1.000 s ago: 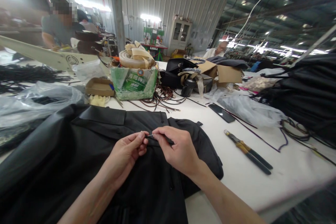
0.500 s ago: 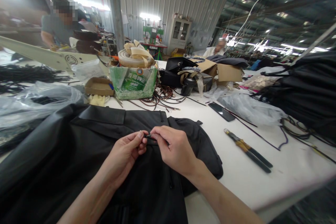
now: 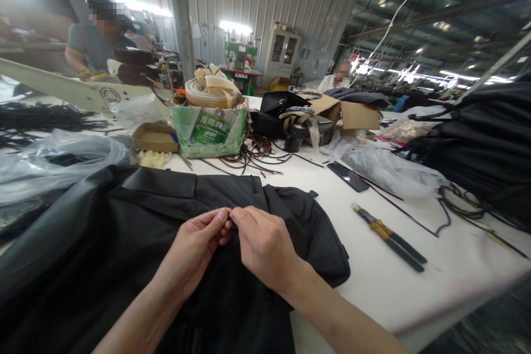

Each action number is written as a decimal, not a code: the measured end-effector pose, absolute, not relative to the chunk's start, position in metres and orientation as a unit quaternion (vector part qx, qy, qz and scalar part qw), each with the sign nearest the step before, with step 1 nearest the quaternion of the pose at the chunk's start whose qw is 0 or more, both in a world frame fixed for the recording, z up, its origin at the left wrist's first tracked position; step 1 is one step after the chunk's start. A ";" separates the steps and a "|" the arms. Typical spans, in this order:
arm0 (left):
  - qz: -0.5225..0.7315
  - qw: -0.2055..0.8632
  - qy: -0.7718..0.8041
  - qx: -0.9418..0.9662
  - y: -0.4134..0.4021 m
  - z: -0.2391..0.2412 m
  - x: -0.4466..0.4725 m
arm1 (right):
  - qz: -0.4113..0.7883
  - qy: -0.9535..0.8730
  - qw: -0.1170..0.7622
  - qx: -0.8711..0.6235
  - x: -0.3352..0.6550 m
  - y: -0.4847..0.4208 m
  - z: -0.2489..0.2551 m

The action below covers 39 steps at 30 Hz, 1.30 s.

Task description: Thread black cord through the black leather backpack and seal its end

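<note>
A black leather bag [image 3: 166,215] lies flat on the white table [image 3: 373,282] in front of me. My left hand [image 3: 199,246] and my right hand [image 3: 259,246] meet fingertip to fingertip over its middle. Both hands are pinched closed on a small dark piece at the bag's surface, too small to name. The piece is hidden between the fingers.
Black-and-yellow pliers [image 3: 388,235] lie to the right. A dark phone [image 3: 347,176] lies beyond them beside clear plastic bags. A green box of beige strap rolls [image 3: 211,121], brown cords, cardboard boxes and black bags crowd the far side. A person [image 3: 97,36] works at far left.
My right hand has slid left until its fingertips meet the left hand's. The thin metal tip seen between the hands earlier is now covered.
</note>
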<state>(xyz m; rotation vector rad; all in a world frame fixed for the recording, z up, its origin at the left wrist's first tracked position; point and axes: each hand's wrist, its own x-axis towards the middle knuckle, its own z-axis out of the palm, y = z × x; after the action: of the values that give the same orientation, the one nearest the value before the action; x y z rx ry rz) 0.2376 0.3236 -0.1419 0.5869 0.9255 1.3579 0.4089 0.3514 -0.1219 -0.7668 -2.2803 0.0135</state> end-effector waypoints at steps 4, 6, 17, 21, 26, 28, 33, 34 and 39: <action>0.601 0.646 0.396 0.256 0.325 -0.142 0.239 | -0.001 -0.880 0.372 -0.296 0.405 0.351 -0.123; 0.600 0.650 0.391 0.255 0.325 -0.141 0.239 | -0.013 -0.882 0.372 -0.290 0.407 0.351 -0.121; 0.609 0.658 0.391 0.205 0.325 -0.137 0.237 | 0.086 -0.835 0.446 -0.312 0.416 0.353 -0.119; 0.610 0.657 0.392 0.205 0.326 -0.138 0.238 | 0.071 -0.849 0.431 -0.298 0.416 0.353 -0.120; 0.613 0.654 0.390 0.210 0.325 -0.136 0.240 | 0.034 -0.864 0.396 -0.308 0.414 0.351 -0.125; 0.613 0.653 0.393 0.208 0.325 -0.135 0.240 | 0.013 -0.869 0.382 -0.314 0.413 0.348 -0.126; 0.617 0.645 0.402 0.203 0.325 -0.134 0.240 | -0.022 -0.870 0.371 -0.323 0.408 0.344 -0.126; 0.616 0.645 0.403 0.207 0.324 -0.134 0.241 | -0.025 -0.869 0.372 -0.324 0.407 0.344 -0.127; 0.611 0.642 0.400 0.235 0.322 -0.135 0.244 | -0.030 -0.870 0.377 -0.317 0.403 0.344 -0.129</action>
<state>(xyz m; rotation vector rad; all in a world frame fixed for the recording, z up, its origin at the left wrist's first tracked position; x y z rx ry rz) 0.2443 0.3218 -0.1352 0.5366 0.9117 1.3917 0.4029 0.3441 -0.1286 -0.8104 -2.2233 -0.0764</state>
